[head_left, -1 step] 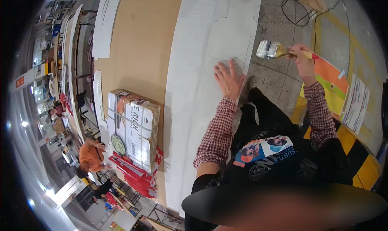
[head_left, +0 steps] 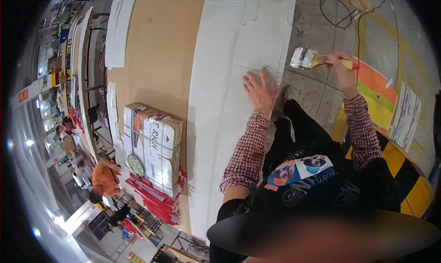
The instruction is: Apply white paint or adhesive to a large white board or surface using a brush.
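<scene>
My left hand (head_left: 259, 90) lies flat on a long white sheet (head_left: 220, 102), fingers spread, close to the sheet's right edge. Over the floor to the right, my right hand (head_left: 341, 66) is closed around the wooden handle of a wide paintbrush (head_left: 317, 60). The brush points left, its bristles coated with something white and its handle tipped red. The bristles hang apart from the sheet. Faint lines and creases mark the sheet around my left hand.
Left of the sheet, a strapped stack of flat printed cartons (head_left: 154, 145) rests on a brown board (head_left: 161, 47), with red strips (head_left: 156, 201) beneath. A black cable (head_left: 337, 12) loops on the floor at the far right. A person in orange (head_left: 105, 178) stands beyond the table.
The brush and my right hand have shifted very slightly, the brush tip now a touch lower. My left hand stays on the sheet.
</scene>
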`<state>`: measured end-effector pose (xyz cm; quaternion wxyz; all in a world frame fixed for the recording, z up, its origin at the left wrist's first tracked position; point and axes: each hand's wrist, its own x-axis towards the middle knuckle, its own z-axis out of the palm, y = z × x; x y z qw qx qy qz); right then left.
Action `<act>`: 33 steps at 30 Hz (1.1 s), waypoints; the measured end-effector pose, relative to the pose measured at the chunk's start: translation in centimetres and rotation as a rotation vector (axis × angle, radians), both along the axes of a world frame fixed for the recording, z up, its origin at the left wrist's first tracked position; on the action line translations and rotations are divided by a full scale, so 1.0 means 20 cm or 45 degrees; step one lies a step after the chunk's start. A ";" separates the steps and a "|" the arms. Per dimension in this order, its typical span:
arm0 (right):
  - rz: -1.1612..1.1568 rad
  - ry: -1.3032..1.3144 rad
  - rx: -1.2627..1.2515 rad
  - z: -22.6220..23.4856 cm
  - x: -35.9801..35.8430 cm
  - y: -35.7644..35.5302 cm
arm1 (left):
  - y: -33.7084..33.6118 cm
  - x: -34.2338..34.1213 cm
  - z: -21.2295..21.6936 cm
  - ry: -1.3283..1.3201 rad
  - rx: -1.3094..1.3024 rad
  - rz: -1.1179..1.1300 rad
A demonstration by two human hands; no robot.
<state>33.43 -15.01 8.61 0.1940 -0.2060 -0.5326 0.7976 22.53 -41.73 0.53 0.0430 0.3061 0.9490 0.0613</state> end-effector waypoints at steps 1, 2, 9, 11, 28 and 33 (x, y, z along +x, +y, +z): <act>0.043 -0.123 0.348 0.00 0.00 -0.03 | 0.01 0.01 0.03 0.002 -0.014 0.006; 0.024 -0.083 0.353 0.00 -0.03 -0.05 | 0.02 0.01 0.03 -0.006 -0.033 -0.003; 0.025 0.006 0.800 -0.08 -0.18 -0.01 | 0.05 -0.02 0.07 -0.169 -0.122 -0.023; 0.102 0.008 0.821 -0.09 -0.21 0.01 | 0.03 -0.03 0.08 -0.197 -0.077 -0.029; 0.095 -0.082 0.760 -0.09 -0.29 -0.04 | 0.01 -0.05 0.10 -0.122 0.000 -0.042; 0.262 -0.109 0.639 -0.11 -0.24 -0.05 | 0.03 -0.05 0.11 -0.167 -0.006 -0.040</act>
